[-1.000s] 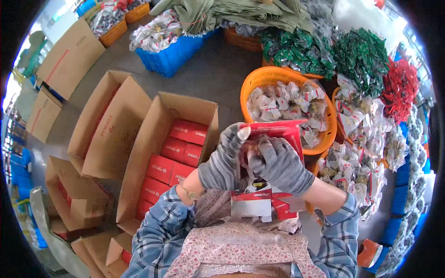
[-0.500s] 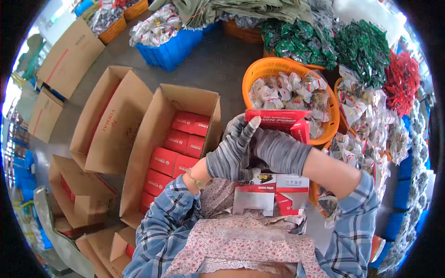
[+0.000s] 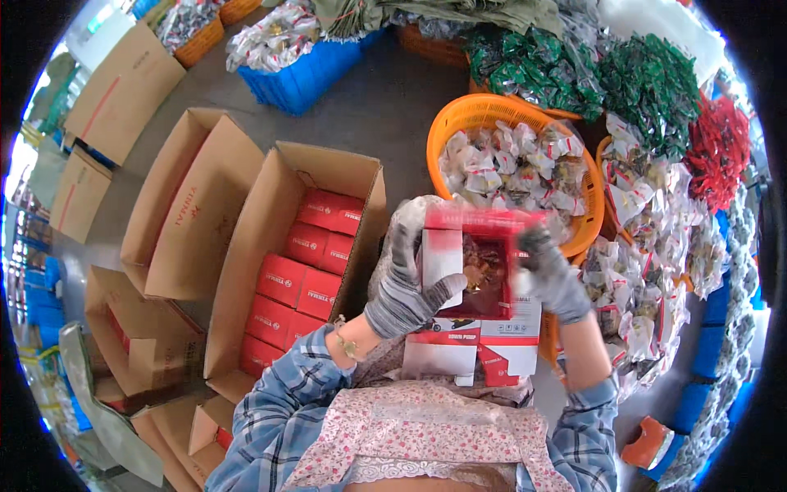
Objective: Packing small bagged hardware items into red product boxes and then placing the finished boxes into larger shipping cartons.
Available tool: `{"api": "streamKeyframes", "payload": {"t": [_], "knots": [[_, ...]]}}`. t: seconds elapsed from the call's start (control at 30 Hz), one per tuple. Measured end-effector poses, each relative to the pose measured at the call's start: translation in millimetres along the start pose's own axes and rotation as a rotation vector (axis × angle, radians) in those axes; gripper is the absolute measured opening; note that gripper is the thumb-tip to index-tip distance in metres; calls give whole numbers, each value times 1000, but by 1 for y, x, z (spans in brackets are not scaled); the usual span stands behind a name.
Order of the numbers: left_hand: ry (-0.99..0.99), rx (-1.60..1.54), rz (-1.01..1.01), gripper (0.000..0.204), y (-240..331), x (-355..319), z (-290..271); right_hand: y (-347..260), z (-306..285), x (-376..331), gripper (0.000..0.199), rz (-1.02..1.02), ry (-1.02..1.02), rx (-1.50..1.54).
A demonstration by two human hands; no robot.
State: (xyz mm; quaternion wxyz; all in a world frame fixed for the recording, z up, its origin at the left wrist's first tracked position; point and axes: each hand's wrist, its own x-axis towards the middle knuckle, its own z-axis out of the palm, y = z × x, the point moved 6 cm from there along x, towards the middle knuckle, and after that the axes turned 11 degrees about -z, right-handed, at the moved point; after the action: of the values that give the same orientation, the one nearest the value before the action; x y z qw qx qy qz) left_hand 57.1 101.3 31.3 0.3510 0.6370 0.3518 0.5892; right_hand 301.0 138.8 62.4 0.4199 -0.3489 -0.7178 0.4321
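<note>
A small red carton (image 3: 498, 305) is held over my lap, its open side facing up. Inside it lies a brownish metal-looking part (image 3: 478, 266), apparently in clear wrap. My left hand (image 3: 407, 289), in a grey striped glove, grips the carton's left side, thumb across the white flap (image 3: 443, 261). At the upper right corner of the carton is my gloved right hand (image 3: 553, 275); motion blurs its fingers, so their grip is unclear. Flat white and red printed cartons (image 3: 443, 354) lie on my lap below.
Left of me, a tall cardboard box (image 3: 246, 238) holds rows of closed red cartons (image 3: 283, 277). Ahead stands an orange basket (image 3: 447, 123) of bagged parts (image 3: 504, 160). More bagged parts (image 3: 648, 271) are heaped at right. A blue crate (image 3: 299, 86) stands farther off.
The red carton has turned from edge-on to open side up, showing the part inside. My right hand has moved right, off my left hand, to the carton's right side.
</note>
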Motion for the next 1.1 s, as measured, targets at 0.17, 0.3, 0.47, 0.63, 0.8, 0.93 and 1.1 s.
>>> {"api": "streamKeyframes", "payload": {"t": [0.17, 0.3, 0.47, 0.63, 0.8, 0.93, 1.1], "knots": [[-19, 223, -175, 92, -6, -8, -5, -8, 41, 9, 84, -377, -76, -377], [-395, 713, 89, 97, 33, 7, -9, -49, 44, 16, 94, -412, -609, -830], [-693, 1094, -6, 99, 58, 33, 5, -64, 55, 25, 104, -280, -724, -803], [-695, 1189, 17, 94, 39, 23, 19, -52, 72, 20, 106, -300, -719, -929], [-865, 1202, -22, 90, 41, 33, 22, -53, 65, 23, 98, -278, -770, -911], [-765, 1193, -14, 87, 40, 25, 24, -41, 72, 11, 93, -318, -765, -1077], [-630, 1343, 129, 83, 43, 24, 28, -38, 82, 7, 99, -362, -720, -1181]]}}
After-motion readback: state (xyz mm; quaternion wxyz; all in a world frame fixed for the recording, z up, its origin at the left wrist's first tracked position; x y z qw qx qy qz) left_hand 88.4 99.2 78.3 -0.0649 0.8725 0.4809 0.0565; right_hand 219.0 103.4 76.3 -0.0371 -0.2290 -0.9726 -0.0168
